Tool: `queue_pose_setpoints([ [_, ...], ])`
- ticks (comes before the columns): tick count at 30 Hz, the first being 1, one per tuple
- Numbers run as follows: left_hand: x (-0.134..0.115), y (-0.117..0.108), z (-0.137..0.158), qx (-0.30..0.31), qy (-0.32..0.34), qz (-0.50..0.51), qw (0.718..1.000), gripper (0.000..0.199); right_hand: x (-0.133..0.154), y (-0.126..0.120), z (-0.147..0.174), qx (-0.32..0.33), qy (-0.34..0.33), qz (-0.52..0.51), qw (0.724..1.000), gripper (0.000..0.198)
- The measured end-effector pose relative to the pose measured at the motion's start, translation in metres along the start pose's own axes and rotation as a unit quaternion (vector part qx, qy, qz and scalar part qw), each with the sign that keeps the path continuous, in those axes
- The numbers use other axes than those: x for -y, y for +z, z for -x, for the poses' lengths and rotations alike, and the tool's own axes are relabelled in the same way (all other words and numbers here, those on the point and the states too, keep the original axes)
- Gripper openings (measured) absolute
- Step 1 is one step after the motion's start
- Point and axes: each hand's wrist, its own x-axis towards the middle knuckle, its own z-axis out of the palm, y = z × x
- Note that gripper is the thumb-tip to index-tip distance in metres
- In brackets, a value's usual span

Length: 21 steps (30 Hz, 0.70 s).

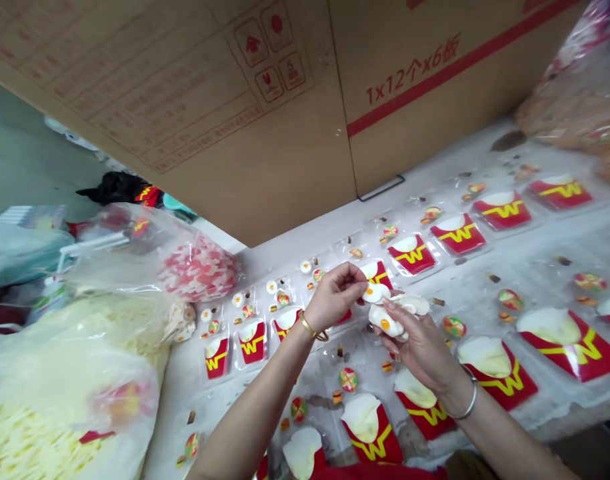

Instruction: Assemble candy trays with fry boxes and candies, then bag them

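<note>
My right hand (419, 347) is closed around a small bunch of toy fried eggs (387, 323), white with yellow-orange yolks. With thumb and fingers pinched, my left hand (339, 293) grips one toy fried egg (375, 292) beside that bunch. Below and around both hands lie rows of clear plastic trays, each with a red fries pouch (413, 255) marked with a yellow W, a toy pizza (349, 379) and a tiny burger (337, 397). Toy eggs (271, 287) sit in several trays at the left of the far row. My hands partly hide the trays beneath them.
A large cardboard box (285, 147) stands behind the rows. Clear bags of yellow fries-like pieces (39, 433) and pink-white pieces (199, 267) are at left. Another full bag (579, 113) sits at back right. A small bag of toy eggs (181, 321) lies near the far row's left end.
</note>
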Motion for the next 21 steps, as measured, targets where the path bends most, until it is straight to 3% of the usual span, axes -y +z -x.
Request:
queue_pose_setpoints([
  [4,0.004,0.013,-0.006,-0.012,0.001,0.013,1.000,0.026,0.003,-0.004,-0.006,-0.041,-0.034,-0.001,0.999,0.019],
  [7,0.007,0.020,-0.006,-0.028,0.028,-0.098,0.994,0.018,0.000,-0.008,-0.008,-0.057,-0.037,0.008,0.998,0.021],
  [10,0.011,0.018,-0.010,-0.060,0.082,-0.237,0.966,0.011,-0.002,-0.013,-0.006,-0.083,-0.065,0.040,0.994,0.024],
  [13,0.020,-0.003,-0.027,-0.111,0.083,-0.268,0.953,0.011,0.000,-0.018,-0.002,-0.101,-0.084,0.071,0.989,0.029],
  [16,0.029,-0.037,-0.054,-0.149,0.047,-0.232,0.960,0.018,0.008,-0.022,0.001,-0.086,-0.051,0.070,0.993,0.031],
  [21,0.035,-0.075,-0.105,-0.150,0.002,-0.269,0.951,0.024,0.016,-0.022,0.001,-0.041,-0.003,0.049,0.998,0.027],
])
